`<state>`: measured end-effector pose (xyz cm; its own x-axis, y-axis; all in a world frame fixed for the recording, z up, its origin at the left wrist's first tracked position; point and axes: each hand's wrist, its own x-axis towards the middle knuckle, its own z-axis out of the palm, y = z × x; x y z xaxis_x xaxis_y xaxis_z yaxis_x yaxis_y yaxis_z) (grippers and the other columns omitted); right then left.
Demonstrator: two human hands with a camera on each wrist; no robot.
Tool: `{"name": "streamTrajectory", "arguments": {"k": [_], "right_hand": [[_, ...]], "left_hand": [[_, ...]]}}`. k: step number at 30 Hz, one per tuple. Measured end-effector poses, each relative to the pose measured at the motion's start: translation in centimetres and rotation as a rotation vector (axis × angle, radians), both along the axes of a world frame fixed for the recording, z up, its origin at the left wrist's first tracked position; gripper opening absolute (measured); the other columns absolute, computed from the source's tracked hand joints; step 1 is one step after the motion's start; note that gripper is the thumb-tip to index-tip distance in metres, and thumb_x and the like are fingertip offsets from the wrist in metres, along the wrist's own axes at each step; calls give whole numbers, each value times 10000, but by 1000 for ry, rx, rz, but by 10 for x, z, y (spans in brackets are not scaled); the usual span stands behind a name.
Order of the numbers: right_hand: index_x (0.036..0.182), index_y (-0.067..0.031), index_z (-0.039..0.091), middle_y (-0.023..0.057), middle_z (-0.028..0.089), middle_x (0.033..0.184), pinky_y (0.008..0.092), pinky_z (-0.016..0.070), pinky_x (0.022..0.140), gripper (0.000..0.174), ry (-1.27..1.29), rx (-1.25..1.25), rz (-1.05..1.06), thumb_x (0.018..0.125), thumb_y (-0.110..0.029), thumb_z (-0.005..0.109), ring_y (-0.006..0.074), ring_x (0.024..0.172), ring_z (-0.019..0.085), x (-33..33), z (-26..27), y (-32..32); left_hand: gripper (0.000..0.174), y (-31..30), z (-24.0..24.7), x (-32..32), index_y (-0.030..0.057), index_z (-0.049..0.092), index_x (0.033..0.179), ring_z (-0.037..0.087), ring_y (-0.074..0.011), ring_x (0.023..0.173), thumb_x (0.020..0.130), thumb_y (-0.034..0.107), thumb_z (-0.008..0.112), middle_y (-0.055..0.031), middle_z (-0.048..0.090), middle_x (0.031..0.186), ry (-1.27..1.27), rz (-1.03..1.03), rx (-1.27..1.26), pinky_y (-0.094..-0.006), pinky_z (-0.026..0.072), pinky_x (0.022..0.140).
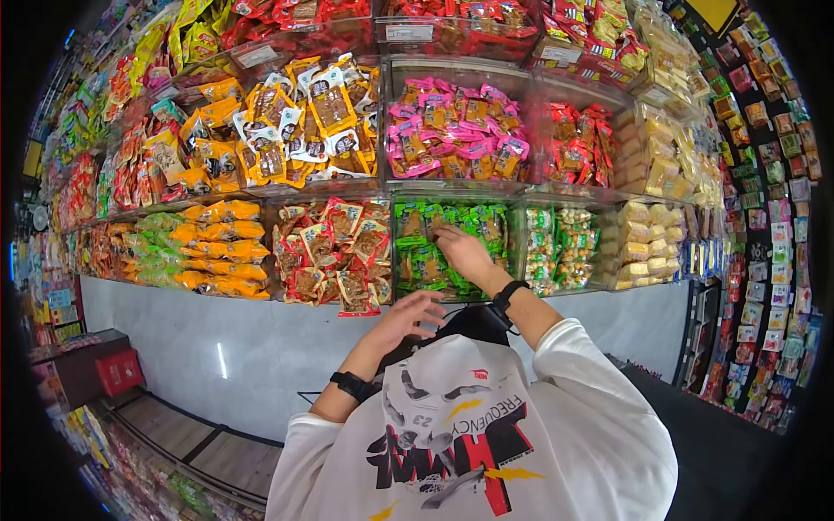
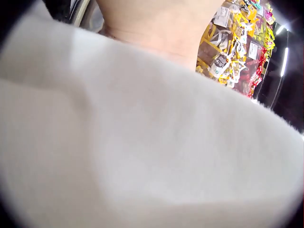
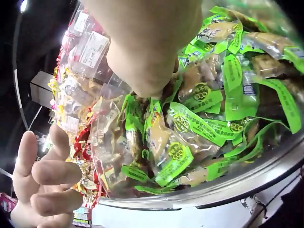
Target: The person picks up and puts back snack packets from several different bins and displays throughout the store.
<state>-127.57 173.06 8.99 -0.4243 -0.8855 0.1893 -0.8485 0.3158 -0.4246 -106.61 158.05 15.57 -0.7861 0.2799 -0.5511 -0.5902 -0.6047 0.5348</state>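
Observation:
My right hand [image 1: 465, 253] reaches into a clear bin of green-edged snack packets [image 1: 423, 267]. The right wrist view has the same hand [image 3: 142, 47] coming down from the top, its fingertips at the packets [image 3: 204, 118]; whether they pinch one is hidden. Below and left of that bin, my left hand [image 1: 407, 319] hangs in the air with its fingers spread and bent a little, holding nothing. It also appears [image 3: 47, 180] beside the bin in the right wrist view. A pale sleeve [image 2: 142, 137] covers most of the left wrist view.
Red and white packets [image 1: 334, 252] fill the bin to the left, and green and white ones [image 1: 560, 243] the bin to the right. Pink packets [image 1: 456, 130] lie in the row behind. A grey panel [image 1: 208, 347] stands below the bins' front edge.

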Motion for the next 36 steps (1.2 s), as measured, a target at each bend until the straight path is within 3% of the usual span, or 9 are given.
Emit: {"name": "streamTrajectory", "arguments": {"k": [3, 8, 10, 19, 22, 25, 28, 31, 36], "right_hand": [[993, -29, 737, 119, 704, 1250, 428, 546, 995, 138, -103, -4, -48, 904, -117, 678, 327, 1197, 643, 1, 3, -3], [1062, -17, 722, 147, 699, 1250, 450, 541, 968, 198, -181, -88, -448, 894, -123, 712, 365, 1142, 646, -16, 7, 28], [1156, -12, 701, 171, 690, 1273, 462, 538, 975, 283, -220, -18, -656, 890, -109, 714, 397, 1112, 650, -26, 1, 47], [1529, -46, 392, 299, 642, 1289, 509, 565, 927, 838, -262, 352, -709, 816, -149, 820, 441, 1125, 659, -34, -3, 42], [1412, -20, 532, 280, 712, 1144, 522, 573, 883, 713, -332, 400, -712, 791, -171, 847, 448, 1075, 684, -41, -1, 47], [1102, 6, 688, 217, 741, 881, 465, 575, 812, 428, -398, 264, -789, 762, -180, 870, 388, 911, 732, -48, -19, 52], [855, 30, 699, 148, 691, 742, 398, 548, 749, 231, -651, 135, -759, 786, -141, 837, 291, 756, 707, -51, -17, 51], [970, 15, 752, 227, 746, 889, 438, 569, 785, 296, -847, -30, -570, 807, -218, 837, 370, 860, 740, -63, -57, 55], [1046, -39, 774, 182, 769, 963, 435, 565, 836, 330, -781, -45, -517, 812, -259, 849, 340, 894, 739, -58, -1, 13]], "left_hand": [[432, 0, 1, -7, 88, 555, 1423, 694, -224, 1086, 1095, 368, 521, -105, 681, 1201, 8, -14, -14, -388, 592, 867], [425, 3, -3, -13, 117, 568, 1424, 686, -221, 1104, 1085, 371, 536, -101, 681, 1215, 41, -33, -15, -374, 553, 913], [427, 3, -3, -15, 116, 566, 1428, 684, -218, 1105, 1084, 367, 537, -102, 682, 1217, 62, -37, -12, -360, 544, 924], [407, -2, 1, -23, 72, 545, 1435, 698, -212, 1096, 1103, 304, 508, -115, 697, 1213, 100, -3, -53, -313, 548, 908], [415, -2, 2, -20, 73, 549, 1435, 700, -213, 1087, 1099, 315, 518, -115, 701, 1207, 103, 14, -66, -316, 547, 907], [417, -4, 1, -17, 72, 558, 1421, 701, -212, 1081, 1096, 331, 527, -114, 705, 1198, 81, 39, -73, -322, 546, 906], [434, -6, -5, -11, 73, 573, 1404, 702, -189, 1068, 1094, 373, 532, -103, 708, 1200, 63, 89, -74, -309, 536, 899], [434, -7, -10, -6, 77, 582, 1392, 702, -178, 1062, 1093, 388, 535, -98, 712, 1203, 55, 134, -76, -301, 531, 894], [416, -5, -4, -6, 87, 583, 1393, 700, -178, 1072, 1096, 374, 531, -95, 710, 1205, 55, 131, -77, -303, 527, 900]]}}
